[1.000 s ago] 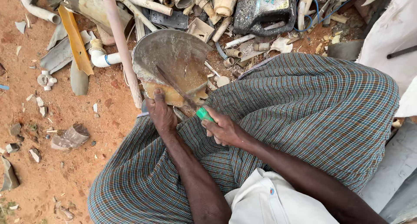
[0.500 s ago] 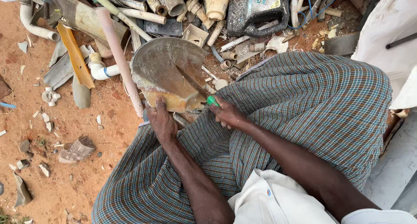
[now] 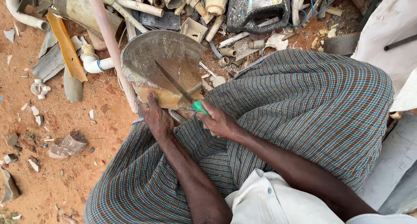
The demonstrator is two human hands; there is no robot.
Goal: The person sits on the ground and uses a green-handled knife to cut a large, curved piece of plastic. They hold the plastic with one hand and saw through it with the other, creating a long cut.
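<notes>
Both hands are closed on something: our left hand [image 3: 157, 117] clamps the near rim of the pan [image 3: 163, 67], fingers curled under its yellowed edge, and our right hand [image 3: 219, 122] is wrapped tight round the green handle [image 3: 200, 107] of the file [image 3: 173, 82]. We hold the pan tilted against the knee of the checked cloth [image 3: 304, 115], its hollow facing us, and the file lies slantwise across that hollow, tip up toward the far rim. Just beyond the pan we see a heap of pipe scraps [image 3: 173, 2], a pink tube [image 3: 110, 41] leaning beside the pan's left edge, a white elbow joint [image 3: 93, 63], and a dark plastic can [image 3: 258, 7]; red sandy ground [image 3: 65, 163] with shards lies to the left. As we judge it, the risk sits at our left hand: it steadies the pan right below the file's line, so a stroke that skids off the smooth metal could run into the knuckles. We also reckon the pan could twist out of the one-handed hold, since it rests only on cloth and a thin rim grip, and then slide into the scrap.
</notes>
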